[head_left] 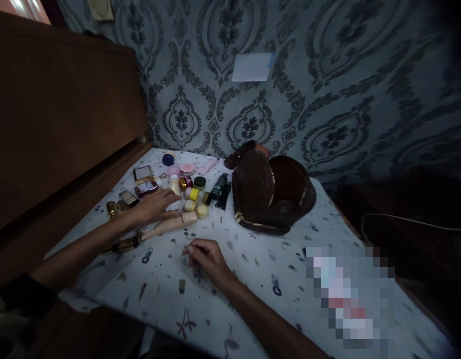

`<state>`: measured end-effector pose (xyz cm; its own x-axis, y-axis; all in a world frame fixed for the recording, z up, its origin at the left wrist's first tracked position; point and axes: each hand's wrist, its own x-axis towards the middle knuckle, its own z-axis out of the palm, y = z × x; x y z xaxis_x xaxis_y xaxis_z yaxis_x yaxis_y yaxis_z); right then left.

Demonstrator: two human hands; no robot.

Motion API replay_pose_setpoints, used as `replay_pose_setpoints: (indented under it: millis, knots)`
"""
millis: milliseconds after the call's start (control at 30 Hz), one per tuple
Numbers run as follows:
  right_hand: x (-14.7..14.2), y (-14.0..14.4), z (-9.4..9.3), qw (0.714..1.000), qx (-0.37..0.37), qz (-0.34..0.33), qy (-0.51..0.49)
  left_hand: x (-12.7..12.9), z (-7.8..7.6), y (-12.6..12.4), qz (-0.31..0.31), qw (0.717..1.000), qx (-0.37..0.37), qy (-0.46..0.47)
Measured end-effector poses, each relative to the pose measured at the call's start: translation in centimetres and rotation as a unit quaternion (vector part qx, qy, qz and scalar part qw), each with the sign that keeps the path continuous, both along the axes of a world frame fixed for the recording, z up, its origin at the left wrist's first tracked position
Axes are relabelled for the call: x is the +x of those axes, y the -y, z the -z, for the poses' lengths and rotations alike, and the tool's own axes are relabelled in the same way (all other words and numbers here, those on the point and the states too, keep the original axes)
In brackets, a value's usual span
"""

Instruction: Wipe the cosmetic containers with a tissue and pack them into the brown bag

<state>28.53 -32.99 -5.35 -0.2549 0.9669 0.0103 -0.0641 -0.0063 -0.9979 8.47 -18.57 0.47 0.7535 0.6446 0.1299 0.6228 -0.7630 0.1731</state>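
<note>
The left hand [155, 207] lay open, palm down, over the scattered cosmetics [185, 187] on the table [252, 279], fingers spread as if sorting, touching a beige tube [170, 223]. Nearer, the right hand [206, 257] rested loosely curled and empty on the cloth. Right of the clutter, a brown pouch [273, 197] stood unzipped, mouth gaping.

It was a room in a home, a dim bedroom corner by the look of it: damask wallpaper [327, 99], a wooden headboard [58, 114], and a table [252, 279] under a printed cloth, strewn with cosmetics [185, 192] beside a brown vanity bag [271, 194].
</note>
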Motion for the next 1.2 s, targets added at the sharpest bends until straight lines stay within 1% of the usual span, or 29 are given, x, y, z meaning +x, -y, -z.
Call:
replay_pose_setpoints:
  millis: [100, 167, 200, 233, 300, 367, 400, 467, 533, 567, 633, 733, 833, 900, 1033, 1100, 1167, 1200]
  knots:
    - [-0.1, 0.0, -0.1, 1.0, -0.002, -0.002, -0.012, 0.6, 1.5, 0.4, -0.035, 0.999, 0.036, -0.009]
    - [0.0, 0.0, 0.0, 1.0, -0.007, -0.003, -0.021, 0.6, 1.7, -0.1, -0.047, 0.998, 0.037, 0.021]
    - [0.0, 0.0, 0.0, 1.0, -0.009, 0.0, -0.028, 0.6, 1.6, -0.3, -0.054, 0.997, 0.037, 0.042]
    - [0.0, 0.0, 0.0, 0.999, -0.013, 0.004, -0.035, 0.5, 1.2, -0.3, -0.063, 0.995, 0.039, 0.066]
    - [-0.1, -0.1, 0.1, 0.998, -0.021, 0.02, -0.064, 0.7, -0.1, 0.2, -0.076, 0.988, 0.049, 0.124]
    - [-0.1, -0.3, 0.0, 0.991, -0.04, 0.039, -0.124, 1.3, -1.7, 1.8, -0.066, 0.981, 0.039, 0.179]
    - [-0.2, -0.3, -0.1, 0.983, -0.055, 0.043, -0.167, 1.7, -2.5, 2.8, -0.051, 0.978, 0.019, 0.203]
    - [-0.3, -0.2, -0.6, 0.961, -0.087, 0.041, -0.26, 2.9, -3.5, 5.3, -0.011, 0.969, -0.05, 0.241]
    - [-0.2, 0.3, -1.2, 0.939, -0.106, 0.02, -0.325, 4.2, -3.8, 7.7, 0.018, 0.957, -0.113, 0.265]
    - [-0.1, 0.7, -1.5, 0.934, -0.111, 0.01, -0.341, 4.8, -3.6, 8.7, 0.025, 0.953, -0.133, 0.273]
    - [0.4, 1.6, -1.8, 0.93, -0.125, -0.001, -0.347, 5.9, -3.0, 10.2, 0.018, 0.944, -0.164, 0.286]
    - [1.4, 3.1, -1.7, 0.928, -0.147, 0.015, -0.343, 7.2, -2.0, 11.2, -0.037, 0.922, -0.205, 0.327]
    - [2.1, 4.0, -1.3, 0.926, -0.134, 0.038, -0.35, 8.4, -1.1, 11.7, -0.085, 0.891, -0.221, 0.387]
    - [2.2, 4.1, -1.0, 0.925, -0.119, 0.056, -0.357, 9.1, -0.5, 12.2, -0.092, 0.888, -0.193, 0.407]
    - [2.3, 3.9, -0.7, 0.912, -0.128, 0.096, -0.379, 9.9, 1.1, 13.7, -0.085, 0.915, -0.067, 0.388]
    - [2.3, 3.9, -0.6, 0.901, -0.134, 0.115, -0.395, 10.1, 1.8, 14.4, -0.076, 0.925, -0.021, 0.371]
    - [2.4, 3.9, -0.6, 0.898, -0.133, 0.115, -0.404, 10.2, 2.0, 14.7, -0.064, 0.933, -0.008, 0.354]
    - [2.4, 4.0, -0.6, 0.899, -0.131, 0.107, -0.405, 10.2, 1.9, 14.7, -0.061, 0.935, -0.01, 0.349]
